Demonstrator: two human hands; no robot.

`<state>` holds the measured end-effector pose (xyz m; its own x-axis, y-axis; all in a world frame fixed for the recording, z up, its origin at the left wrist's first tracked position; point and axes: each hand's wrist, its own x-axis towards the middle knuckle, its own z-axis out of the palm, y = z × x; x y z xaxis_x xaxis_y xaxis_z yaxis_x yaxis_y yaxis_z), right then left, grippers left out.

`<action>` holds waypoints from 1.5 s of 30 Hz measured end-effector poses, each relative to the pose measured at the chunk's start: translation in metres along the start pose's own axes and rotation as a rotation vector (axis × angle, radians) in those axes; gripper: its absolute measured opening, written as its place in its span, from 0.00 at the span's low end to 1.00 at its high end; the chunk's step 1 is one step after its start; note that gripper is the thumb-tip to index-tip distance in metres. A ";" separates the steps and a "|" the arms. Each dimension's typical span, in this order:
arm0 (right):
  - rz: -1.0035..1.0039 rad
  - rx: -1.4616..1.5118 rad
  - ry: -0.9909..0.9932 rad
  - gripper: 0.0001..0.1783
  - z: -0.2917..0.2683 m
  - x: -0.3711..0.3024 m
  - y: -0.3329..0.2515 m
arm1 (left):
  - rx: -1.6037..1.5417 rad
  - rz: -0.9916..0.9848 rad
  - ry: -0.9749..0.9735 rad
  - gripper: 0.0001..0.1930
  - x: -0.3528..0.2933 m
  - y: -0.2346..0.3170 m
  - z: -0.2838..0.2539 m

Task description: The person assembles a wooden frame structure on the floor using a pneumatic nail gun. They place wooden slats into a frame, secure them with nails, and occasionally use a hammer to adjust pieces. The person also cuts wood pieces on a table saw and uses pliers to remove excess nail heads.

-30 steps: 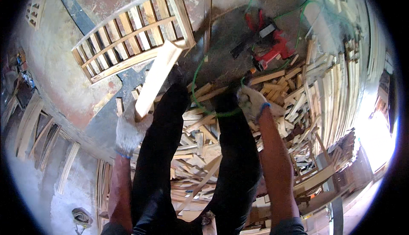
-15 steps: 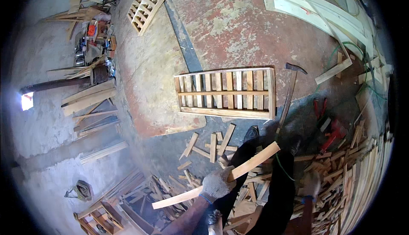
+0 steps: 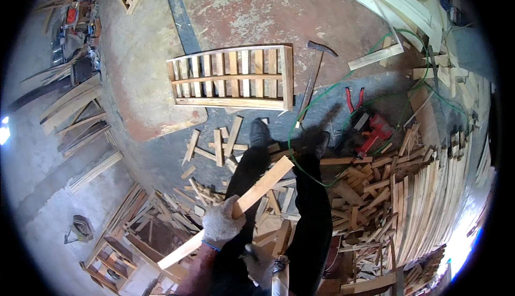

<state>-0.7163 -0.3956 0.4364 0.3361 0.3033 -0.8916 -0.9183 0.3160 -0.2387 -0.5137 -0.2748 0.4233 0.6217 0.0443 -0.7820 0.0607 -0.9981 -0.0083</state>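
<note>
Left hand (image 3: 221, 226): gloved fingers closed around the middle of 1 board (image 3: 264, 185), which slants through the grip. Right hand (image 3: 258, 268): just below and right of those fingers, drawn in from the woodpile (image 3: 354, 188) within 0.5 s; its finger opening and any hold cannot be told. The 2 hands now lie close, the board within reach of both. Ahead of the fingers: offcuts (image 3: 218, 147); beyond, a slatted frame (image 3: 230, 77); right of it, a hammer (image 3: 312, 84).
</note>
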 end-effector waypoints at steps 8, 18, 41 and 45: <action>-0.818 -0.244 0.865 0.31 -0.221 0.192 -0.146 | 0.257 0.663 0.114 0.26 0.229 0.049 0.006; -0.600 -0.375 0.885 0.21 -0.323 0.430 -0.190 | 0.399 0.987 0.189 0.28 0.422 0.091 0.076; -0.754 -0.183 0.740 0.19 -0.255 0.531 -0.181 | -0.668 0.628 -0.297 0.18 0.496 -0.041 0.193; -0.807 -0.690 0.700 0.14 -0.228 0.531 -0.187 | -2.067 0.404 -0.339 0.15 0.516 -0.046 0.165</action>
<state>-0.4140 -0.4989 -0.0798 0.8598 -0.3606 -0.3616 -0.4939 -0.4072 -0.7683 -0.3244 -0.2133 -0.0825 0.7018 -0.3494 -0.6208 0.6937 0.5332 0.4842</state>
